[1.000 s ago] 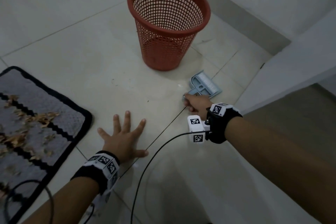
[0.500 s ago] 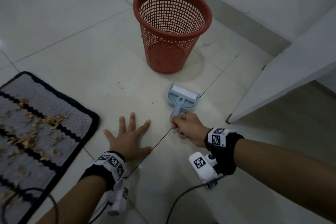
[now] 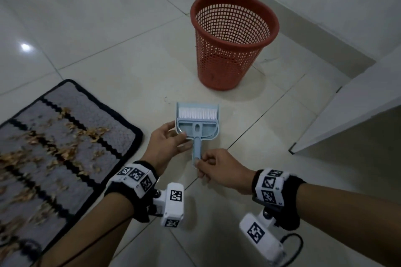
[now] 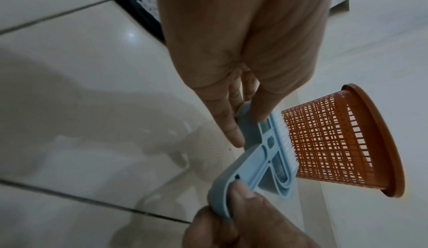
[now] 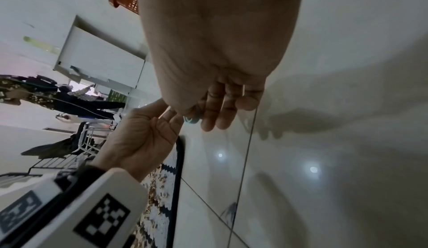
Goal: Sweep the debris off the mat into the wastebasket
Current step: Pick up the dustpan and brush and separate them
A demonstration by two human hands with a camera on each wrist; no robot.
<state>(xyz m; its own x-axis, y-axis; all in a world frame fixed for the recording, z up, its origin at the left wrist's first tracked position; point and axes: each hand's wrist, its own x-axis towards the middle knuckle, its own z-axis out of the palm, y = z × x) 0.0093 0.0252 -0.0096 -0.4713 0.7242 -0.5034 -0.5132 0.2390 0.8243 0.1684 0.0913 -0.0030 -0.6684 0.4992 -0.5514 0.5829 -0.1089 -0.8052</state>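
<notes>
A light blue dustpan with a white-bristled brush nested in it is held low over the tiled floor, between the mat and the basket. My left hand pinches the pan's near left corner, also visible in the left wrist view on the dustpan. My right hand pinches the end of the handle. The grey mat with black zigzag stripes lies at the left, strewn with dry brown debris. The red mesh wastebasket stands upright beyond the pan.
A white wall with a grey skirting runs behind the basket. A white door or panel edge juts in at the right. Bare floor tiles lie between mat and basket. Cables trail from my wrists near the bottom.
My right hand has pulled the dustpan set left and toward me, away from the panel. My left hand has lifted off the floor and taken hold of the pan's corner.
</notes>
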